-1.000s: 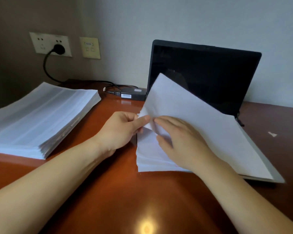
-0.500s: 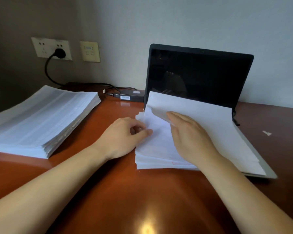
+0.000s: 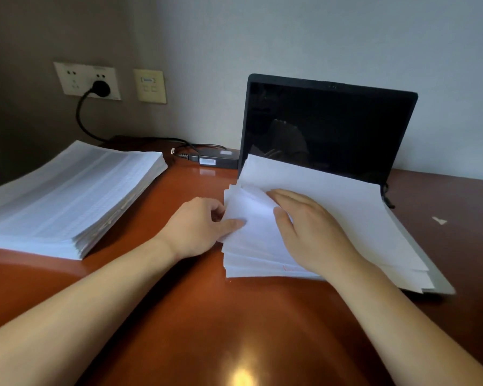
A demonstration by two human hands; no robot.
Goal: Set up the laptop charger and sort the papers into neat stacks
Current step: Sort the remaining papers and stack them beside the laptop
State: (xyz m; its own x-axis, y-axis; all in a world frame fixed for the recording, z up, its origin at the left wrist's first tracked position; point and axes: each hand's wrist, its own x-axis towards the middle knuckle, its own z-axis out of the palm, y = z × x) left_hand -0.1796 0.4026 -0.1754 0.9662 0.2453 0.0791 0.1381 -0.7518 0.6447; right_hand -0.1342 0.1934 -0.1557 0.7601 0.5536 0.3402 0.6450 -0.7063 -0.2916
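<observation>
At centre frame the loose papers [image 3: 332, 207] lie across the laptop [image 3: 329, 126], long edge running toward lower right; the left hand [image 3: 195, 227] pinches their left edge, the right hand [image 3: 310, 229] rests flat on top.

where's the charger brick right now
In the head view the charger brick lies at the back of the desk, left of centre, between the tall paper stack and the laptop.
</observation>
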